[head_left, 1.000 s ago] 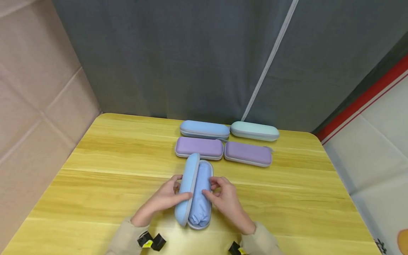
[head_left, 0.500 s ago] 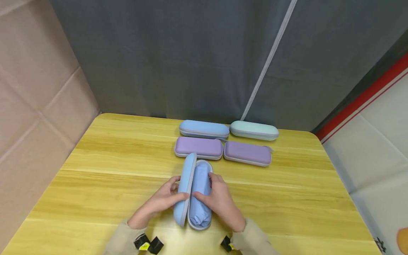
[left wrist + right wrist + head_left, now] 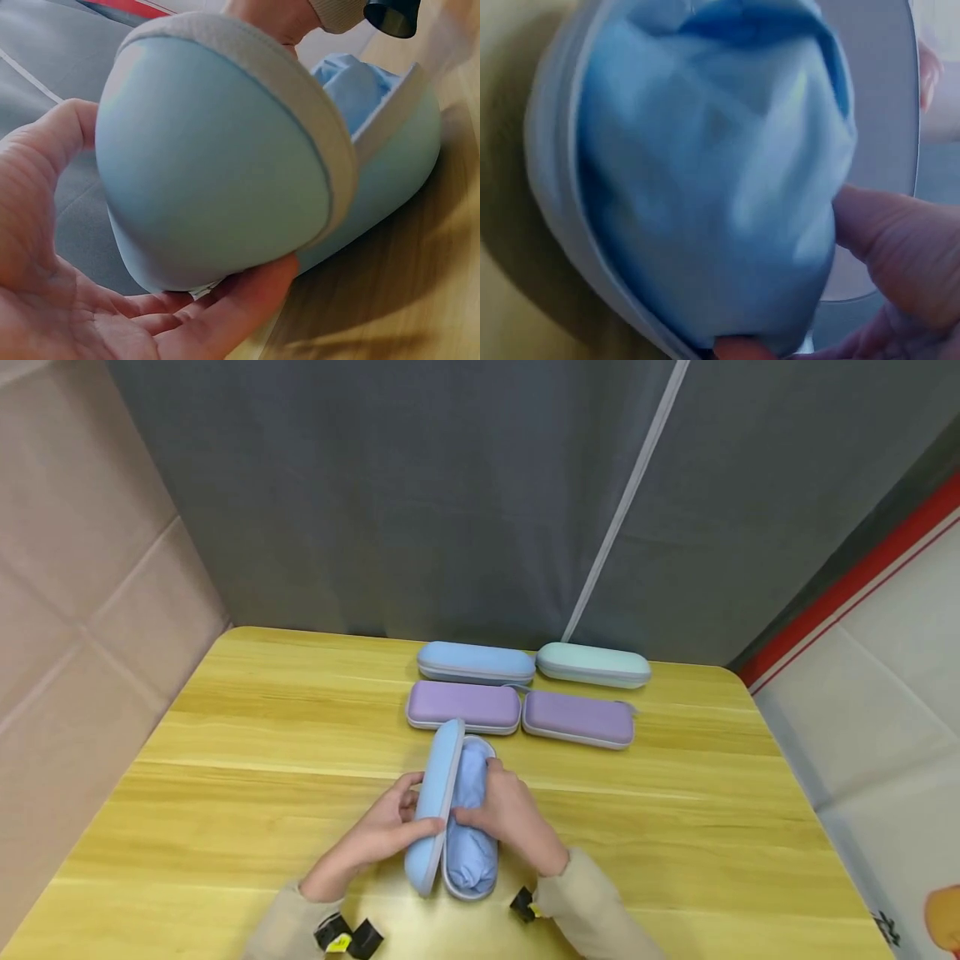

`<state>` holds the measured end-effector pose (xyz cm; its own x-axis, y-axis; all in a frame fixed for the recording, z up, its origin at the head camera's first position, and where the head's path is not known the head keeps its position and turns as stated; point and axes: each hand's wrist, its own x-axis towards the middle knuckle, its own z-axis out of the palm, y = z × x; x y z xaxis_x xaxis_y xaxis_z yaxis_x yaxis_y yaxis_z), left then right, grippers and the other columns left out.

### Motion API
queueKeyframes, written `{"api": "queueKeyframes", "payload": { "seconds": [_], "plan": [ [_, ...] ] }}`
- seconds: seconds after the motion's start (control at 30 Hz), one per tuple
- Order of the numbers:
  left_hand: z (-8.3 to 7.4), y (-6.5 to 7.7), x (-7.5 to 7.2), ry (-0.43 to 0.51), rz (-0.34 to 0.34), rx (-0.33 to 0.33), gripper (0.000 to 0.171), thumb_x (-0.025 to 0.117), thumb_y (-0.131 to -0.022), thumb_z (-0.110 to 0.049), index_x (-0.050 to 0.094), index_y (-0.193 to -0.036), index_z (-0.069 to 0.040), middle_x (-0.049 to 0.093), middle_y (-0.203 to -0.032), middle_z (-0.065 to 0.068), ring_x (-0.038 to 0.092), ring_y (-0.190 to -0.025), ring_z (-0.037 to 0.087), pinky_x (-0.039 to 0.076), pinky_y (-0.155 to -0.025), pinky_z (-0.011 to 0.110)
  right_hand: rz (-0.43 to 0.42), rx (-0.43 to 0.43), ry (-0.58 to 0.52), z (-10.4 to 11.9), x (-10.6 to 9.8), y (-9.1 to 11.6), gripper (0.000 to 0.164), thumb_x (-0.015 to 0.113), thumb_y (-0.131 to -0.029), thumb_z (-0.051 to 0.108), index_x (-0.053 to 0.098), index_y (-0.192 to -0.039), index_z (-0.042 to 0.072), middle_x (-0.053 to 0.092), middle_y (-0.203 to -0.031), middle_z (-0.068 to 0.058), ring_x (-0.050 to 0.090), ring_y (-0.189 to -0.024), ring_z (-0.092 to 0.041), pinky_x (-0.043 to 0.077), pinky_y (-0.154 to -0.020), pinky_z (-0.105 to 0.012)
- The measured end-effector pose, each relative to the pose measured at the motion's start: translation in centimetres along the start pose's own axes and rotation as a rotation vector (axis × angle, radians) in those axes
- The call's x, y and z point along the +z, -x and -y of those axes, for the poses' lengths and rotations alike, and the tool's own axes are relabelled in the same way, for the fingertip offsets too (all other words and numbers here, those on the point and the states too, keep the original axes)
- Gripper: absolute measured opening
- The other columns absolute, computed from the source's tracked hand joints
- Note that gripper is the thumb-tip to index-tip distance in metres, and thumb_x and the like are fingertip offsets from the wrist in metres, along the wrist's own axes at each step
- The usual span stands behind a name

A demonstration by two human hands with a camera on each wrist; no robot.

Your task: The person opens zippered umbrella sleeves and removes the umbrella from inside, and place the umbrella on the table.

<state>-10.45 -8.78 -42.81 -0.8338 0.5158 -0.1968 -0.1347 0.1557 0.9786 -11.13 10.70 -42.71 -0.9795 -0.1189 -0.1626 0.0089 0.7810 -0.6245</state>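
A long light-blue zip case stands partly open in front of me, its lid tilted up to the left of its base. My left hand holds the lid, thumb on one side and fingers curled on the other. Inside the base lies a crinkled blue fabric bundle that looks like a folded umbrella. My right hand grips it around its upper half, thumb on the side nearest the lid. The tips of several right fingers are hidden behind the fabric.
Behind the open case lie two purple cases, a blue case and a mint case, all shut. The yellow wooden table ends at a dark grey curtain.
My right hand has moved from the base's right edge onto the folded umbrella and now grasps it, creasing the fabric. The lid has tipped slightly farther left in my left hand.
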Motion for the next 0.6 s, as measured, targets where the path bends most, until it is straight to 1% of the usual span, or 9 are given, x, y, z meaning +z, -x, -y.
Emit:
{"api": "queueKeyframes", "payload": {
  "seconds": [0.17,0.27,0.37,0.47,0.53,0.6],
  "plan": [
    [0.1,0.1,0.0,0.011,-0.007,0.011,0.074,0.067,-0.083,-0.016,0.025,-0.138,0.01,0.055,-0.114,0.027,0.059,-0.1,0.033,0.051,-0.083,0.043,0.001,0.047,-0.11,-0.8,0.0,0.1,0.089,0.079,-0.067,0.026,0.034,-0.134,-0.013,0.058,-0.112,-0.027,0.059,-0.096,-0.032,0.052,-0.079,-0.043],
    [0.1,0.1,0.1,0.018,-0.014,0.007,0.074,0.068,-0.083,-0.017,0.025,-0.138,0.009,0.055,-0.115,0.027,0.059,-0.101,0.033,0.05,-0.084,0.043,-0.004,0.055,-0.151,-1.1,-0.1,0.3,0.088,0.078,-0.068,0.025,0.034,-0.134,-0.012,0.057,-0.115,-0.027,0.059,-0.098,-0.032,0.052,-0.082,-0.043],
    [0.2,0.2,0.2,0.029,-0.022,0.006,0.075,0.068,-0.082,-0.016,0.025,-0.138,0.009,0.055,-0.115,0.028,0.059,-0.101,0.033,0.05,-0.084,0.043,-0.011,0.039,-0.173,-1.3,-0.2,0.4,0.086,0.078,-0.068,0.024,0.035,-0.134,-0.012,0.06,-0.107,-0.023,0.06,-0.093,-0.028,0.053,-0.078,-0.04],
    [0.4,0.3,0.3,0.052,-0.016,0.012,0.076,0.067,-0.082,-0.016,0.022,-0.138,0.01,0.054,-0.116,0.03,0.059,-0.101,0.034,0.05,-0.084,0.043,-0.027,0.011,-0.221,-1.7,-0.3,0.4,0.082,0.078,-0.068,0.02,0.038,-0.132,-0.012,0.061,-0.091,-0.016,0.059,-0.08,-0.022,0.053,-0.068,-0.033],
    [0.6,0.4,0.4,0.073,-0.017,0.01,0.077,0.067,-0.082,-0.015,0.021,-0.138,0.01,0.053,-0.117,0.031,0.059,-0.101,0.033,0.05,-0.084,0.043,-0.034,0.005,-0.286,-2.0,-0.3,0.4,0.079,0.079,-0.068,0.016,0.039,-0.131,-0.011,0.059,-0.084,-0.012,0.057,-0.073,-0.018,0.052,-0.062,-0.029],
    [0.7,0.5,0.4,0.089,-0.021,0.006,0.077,0.066,-0.082,-0.015,0.02,-0.139,0.009,0.052,-0.118,0.031,0.058,-0.101,0.033,0.05,-0.085,0.043,-0.039,0.008,-0.377,-2.3,-0.4,0.5,0.076,0.078,-0.069,0.013,0.041,-0.13,-0.011,0.057,-0.081,-0.011,0.055,-0.07,-0.016,0.051,-0.059,-0.027]
  ]
}}
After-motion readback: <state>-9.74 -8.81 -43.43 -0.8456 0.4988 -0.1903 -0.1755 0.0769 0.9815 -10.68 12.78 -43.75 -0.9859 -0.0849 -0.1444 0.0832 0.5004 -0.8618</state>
